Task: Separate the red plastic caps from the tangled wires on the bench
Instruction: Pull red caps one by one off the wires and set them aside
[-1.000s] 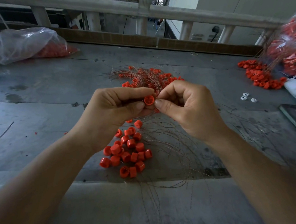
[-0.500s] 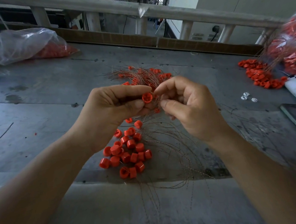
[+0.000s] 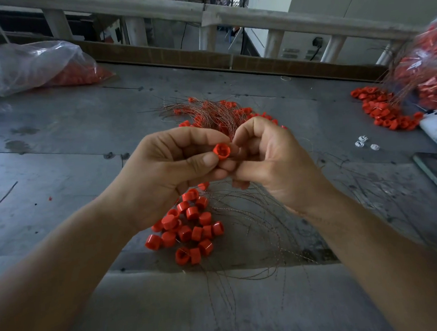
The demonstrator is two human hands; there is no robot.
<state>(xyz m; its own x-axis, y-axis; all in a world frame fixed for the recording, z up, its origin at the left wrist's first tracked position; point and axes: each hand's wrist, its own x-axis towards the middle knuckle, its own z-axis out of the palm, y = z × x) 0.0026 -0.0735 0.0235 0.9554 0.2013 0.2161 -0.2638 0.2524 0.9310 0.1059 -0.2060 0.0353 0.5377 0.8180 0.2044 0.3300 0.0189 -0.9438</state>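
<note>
On the grey tabletop (image 3: 69, 150), a tangle of wires (image 3: 208, 111) with caps caught in it lies beyond the hands. Freed caps (image 3: 190, 226) are heaped just beneath them, probably to keep sorted from unsorted. The left hand (image 3: 161, 177) pinches one red cap (image 3: 221, 151) between thumb and forefinger. The right hand (image 3: 276, 161), fingers curled, touches its side; whether they grip a wire cannot be told.

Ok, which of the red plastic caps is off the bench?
The single red plastic cap pinched in the left hand, hollow end facing the camera; the rest lie on the grey bench or in clear plastic bags.
</note>
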